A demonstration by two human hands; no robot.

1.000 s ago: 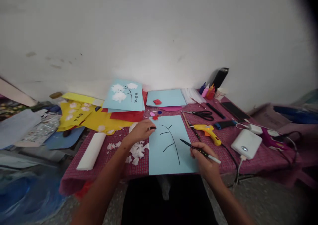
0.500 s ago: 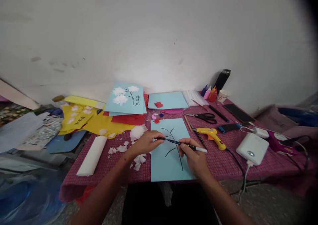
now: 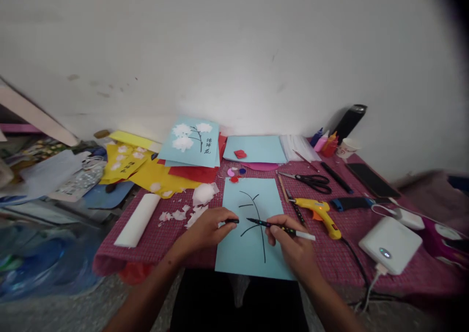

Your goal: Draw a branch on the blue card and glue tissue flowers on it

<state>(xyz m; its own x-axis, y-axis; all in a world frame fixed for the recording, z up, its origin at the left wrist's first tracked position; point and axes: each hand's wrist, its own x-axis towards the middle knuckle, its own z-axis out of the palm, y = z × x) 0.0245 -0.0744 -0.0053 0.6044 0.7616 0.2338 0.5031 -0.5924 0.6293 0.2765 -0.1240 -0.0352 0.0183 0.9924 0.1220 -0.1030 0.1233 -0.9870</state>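
My right hand (image 3: 289, 237) is closed round a black brush pen (image 3: 273, 226) with coloured dots and a white end; its dark tip points left. Between the fingers of my left hand (image 3: 210, 227) is the black pen cap (image 3: 231, 220), a short gap away from the tip. Both hands are over a light blue sheet of paper (image 3: 234, 259) at the table's front edge. A thin black branch with several twigs (image 3: 256, 210) is drawn on it. Torn white paper pieces (image 3: 179, 215) and a crumpled white tissue (image 3: 204, 194) lie left of the sheet.
On the right lie scissors (image 3: 311, 180), a yellow glue gun (image 3: 318, 212), a white power bank (image 3: 390, 246) and a phone (image 3: 372, 179). A black flask (image 3: 350, 122) stands behind. A white paper roll (image 3: 138, 219) and a finished flower picture (image 3: 192, 144) are on the left.
The pen tip and cap, close together before, are now farther apart. My left hand has moved slightly left and down. The whole view has shifted a little.
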